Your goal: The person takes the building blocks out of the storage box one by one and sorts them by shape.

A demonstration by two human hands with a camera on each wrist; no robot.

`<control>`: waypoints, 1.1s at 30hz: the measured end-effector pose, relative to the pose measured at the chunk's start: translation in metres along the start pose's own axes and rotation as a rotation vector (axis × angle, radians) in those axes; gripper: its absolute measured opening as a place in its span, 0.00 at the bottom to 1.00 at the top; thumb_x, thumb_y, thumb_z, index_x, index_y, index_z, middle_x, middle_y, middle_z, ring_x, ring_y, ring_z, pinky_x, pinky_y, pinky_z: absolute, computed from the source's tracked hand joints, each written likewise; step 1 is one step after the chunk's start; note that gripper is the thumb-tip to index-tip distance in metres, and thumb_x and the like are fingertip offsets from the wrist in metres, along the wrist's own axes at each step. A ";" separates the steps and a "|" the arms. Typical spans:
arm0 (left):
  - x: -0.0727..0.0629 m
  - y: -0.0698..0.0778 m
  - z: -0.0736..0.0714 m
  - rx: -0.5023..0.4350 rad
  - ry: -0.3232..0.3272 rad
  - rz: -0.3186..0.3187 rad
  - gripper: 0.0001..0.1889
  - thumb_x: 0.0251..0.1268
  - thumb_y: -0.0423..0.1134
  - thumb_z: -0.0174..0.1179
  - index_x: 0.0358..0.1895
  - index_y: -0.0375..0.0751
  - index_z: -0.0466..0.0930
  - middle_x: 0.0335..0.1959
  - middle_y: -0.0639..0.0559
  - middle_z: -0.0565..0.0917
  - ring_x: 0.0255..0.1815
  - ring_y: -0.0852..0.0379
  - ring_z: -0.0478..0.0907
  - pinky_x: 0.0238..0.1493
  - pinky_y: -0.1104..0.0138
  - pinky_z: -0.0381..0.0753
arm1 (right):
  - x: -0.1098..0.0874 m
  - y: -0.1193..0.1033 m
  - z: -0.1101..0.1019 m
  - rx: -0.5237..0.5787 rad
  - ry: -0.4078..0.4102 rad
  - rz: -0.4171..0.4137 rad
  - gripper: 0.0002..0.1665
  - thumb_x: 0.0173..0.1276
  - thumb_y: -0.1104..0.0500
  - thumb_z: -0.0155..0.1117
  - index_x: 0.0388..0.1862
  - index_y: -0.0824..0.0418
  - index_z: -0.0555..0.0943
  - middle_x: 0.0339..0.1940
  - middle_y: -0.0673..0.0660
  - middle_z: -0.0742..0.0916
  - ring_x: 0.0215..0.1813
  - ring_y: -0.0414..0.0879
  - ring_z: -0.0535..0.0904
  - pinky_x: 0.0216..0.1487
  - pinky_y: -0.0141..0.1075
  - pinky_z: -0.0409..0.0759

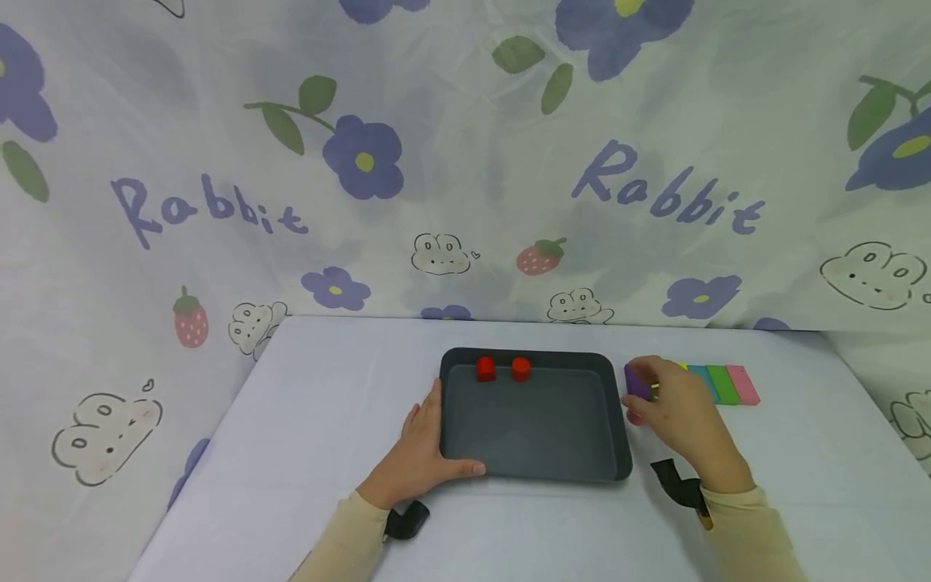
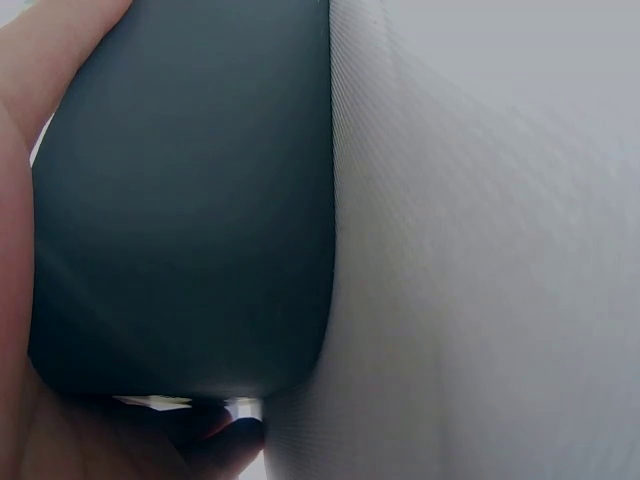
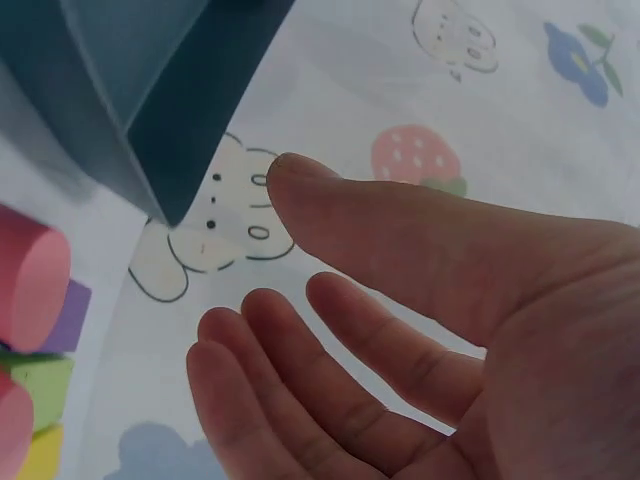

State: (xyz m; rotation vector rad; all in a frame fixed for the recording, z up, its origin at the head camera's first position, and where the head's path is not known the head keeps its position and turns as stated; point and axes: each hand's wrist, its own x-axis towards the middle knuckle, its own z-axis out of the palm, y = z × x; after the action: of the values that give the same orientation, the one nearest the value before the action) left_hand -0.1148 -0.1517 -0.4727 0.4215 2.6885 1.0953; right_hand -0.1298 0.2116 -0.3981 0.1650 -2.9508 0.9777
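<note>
A dark grey tray (image 1: 536, 432) lies on the white table, with two small red blocks (image 1: 520, 369) near its far edge. My left hand (image 1: 414, 465) rests on the tray's near left corner, fingers straight along the left side and thumb along the front. In the left wrist view the tray's wall (image 2: 190, 200) fills the space beside that hand. My right hand (image 1: 680, 408) is just right of the tray, over a purple block (image 1: 635, 383) and a pink round block (image 1: 635, 418). The right wrist view shows thumb and fingers apart with nothing between them.
Right of the right hand, a row of coloured blocks includes blue (image 1: 702, 377), green (image 1: 722, 385) and pink (image 1: 743, 385) ones. A patterned curtain (image 1: 465, 162) with flowers and rabbits hangs behind the table. Black straps (image 1: 407, 520) sit at both wrists.
</note>
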 end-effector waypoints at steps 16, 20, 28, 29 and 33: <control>0.000 0.000 0.000 0.017 -0.004 -0.009 0.73 0.48 0.67 0.73 0.80 0.38 0.25 0.83 0.46 0.37 0.82 0.50 0.38 0.79 0.52 0.33 | 0.014 -0.013 0.023 0.017 0.021 -0.068 0.28 0.62 0.63 0.74 0.60 0.71 0.78 0.53 0.69 0.85 0.50 0.61 0.82 0.51 0.54 0.83; 0.000 0.000 -0.001 0.010 -0.003 -0.008 0.74 0.48 0.67 0.73 0.80 0.38 0.25 0.83 0.48 0.37 0.82 0.52 0.38 0.79 0.53 0.31 | 0.018 -0.020 0.027 0.042 0.028 -0.096 0.27 0.63 0.63 0.74 0.60 0.70 0.78 0.53 0.68 0.85 0.50 0.61 0.82 0.50 0.54 0.83; 0.000 -0.001 0.000 0.007 -0.001 0.001 0.74 0.48 0.66 0.74 0.80 0.37 0.25 0.83 0.47 0.37 0.82 0.51 0.38 0.79 0.53 0.32 | 0.030 -0.029 0.038 0.097 0.036 -0.127 0.26 0.64 0.62 0.73 0.60 0.69 0.79 0.54 0.66 0.85 0.51 0.61 0.83 0.51 0.54 0.83; 0.000 -0.001 0.000 0.007 0.003 0.005 0.73 0.48 0.66 0.74 0.80 0.37 0.26 0.83 0.46 0.38 0.82 0.50 0.39 0.79 0.52 0.33 | 0.031 -0.030 0.040 0.105 0.036 -0.127 0.26 0.64 0.62 0.73 0.60 0.69 0.79 0.54 0.66 0.85 0.51 0.60 0.83 0.51 0.54 0.83; 0.000 -0.001 0.000 0.015 0.006 0.003 0.73 0.48 0.66 0.74 0.81 0.37 0.26 0.83 0.46 0.38 0.82 0.49 0.40 0.79 0.52 0.34 | 0.038 -0.033 0.047 0.143 0.042 -0.120 0.27 0.64 0.62 0.73 0.61 0.69 0.79 0.55 0.66 0.85 0.51 0.58 0.82 0.53 0.53 0.83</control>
State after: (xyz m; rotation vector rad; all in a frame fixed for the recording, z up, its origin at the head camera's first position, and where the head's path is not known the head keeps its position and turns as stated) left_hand -0.1146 -0.1521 -0.4734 0.4262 2.7032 1.0796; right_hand -0.1633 0.1533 -0.4140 0.3173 -2.7956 1.1593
